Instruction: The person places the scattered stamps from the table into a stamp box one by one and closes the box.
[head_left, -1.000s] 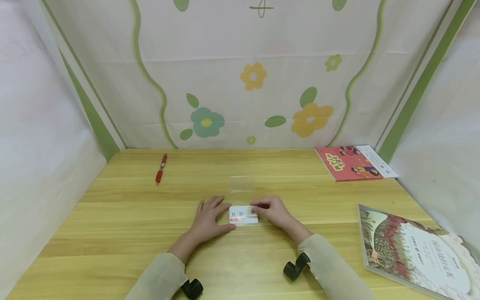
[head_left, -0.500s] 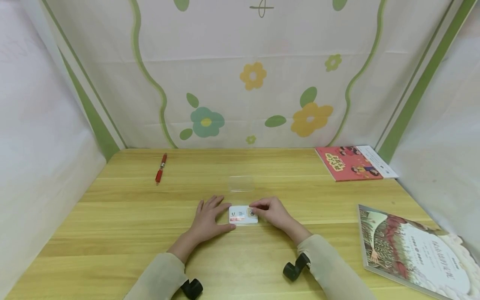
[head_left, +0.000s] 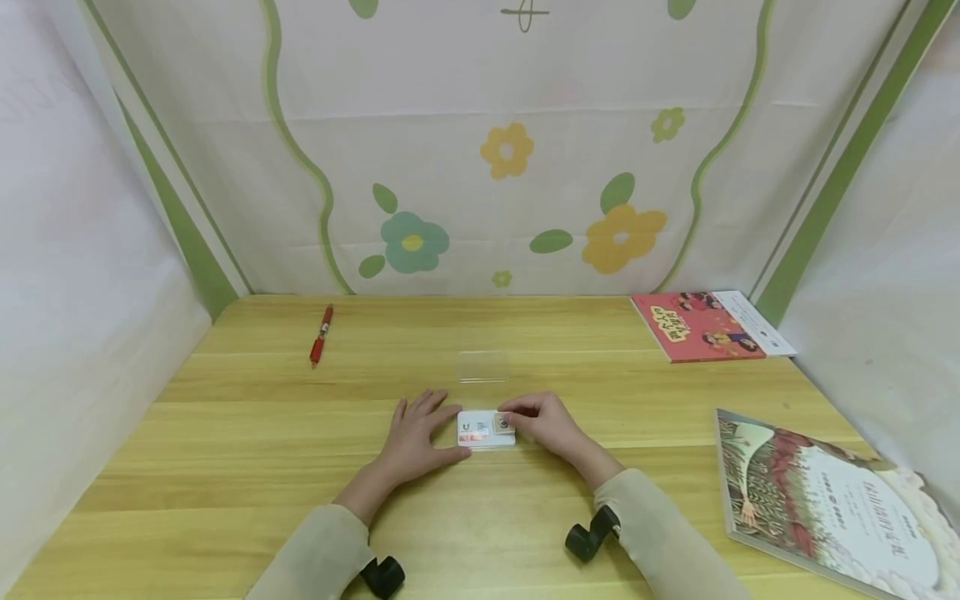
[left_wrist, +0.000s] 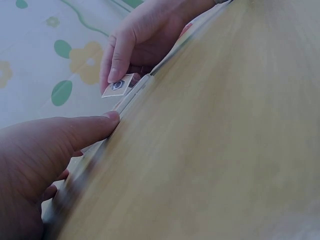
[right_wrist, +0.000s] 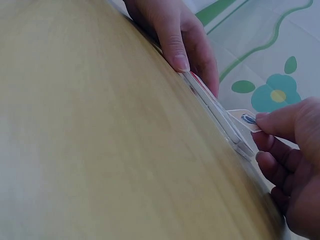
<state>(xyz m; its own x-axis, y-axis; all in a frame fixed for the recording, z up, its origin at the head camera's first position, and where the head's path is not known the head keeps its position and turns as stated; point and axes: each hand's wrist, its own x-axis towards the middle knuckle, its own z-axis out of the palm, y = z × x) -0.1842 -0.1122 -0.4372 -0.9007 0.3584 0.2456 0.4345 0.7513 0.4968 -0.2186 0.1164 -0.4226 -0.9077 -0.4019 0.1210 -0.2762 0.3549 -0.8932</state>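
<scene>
A flat white rectangular case (head_left: pixel 475 438) with printed marks and a red patch lies on the table. My left hand (head_left: pixel 417 437) holds its left end, thumb at the near edge and index finger at the far edge. My right hand (head_left: pixel 546 423) pinches a small beige square card (head_left: pixel 502 423) with a dark blue round emblem between thumb and index finger. This square overlaps the right end of the case in the head view. In the left wrist view the square card (left_wrist: pixel 118 86) is tilted up over the white case (left_wrist: pixel 134 93). The right thumb covers part of the square.
A clear plastic piece (head_left: pixel 483 367) lies just behind the case. A red pen (head_left: pixel 322 336) is at the back left. A red booklet (head_left: pixel 708 326) lies at the back right, and a larger picture book (head_left: pixel 832 504) at the front right.
Both hands stay almost where they were. The small square card tilts slightly over the right end of the case; the case itself stays in place.
</scene>
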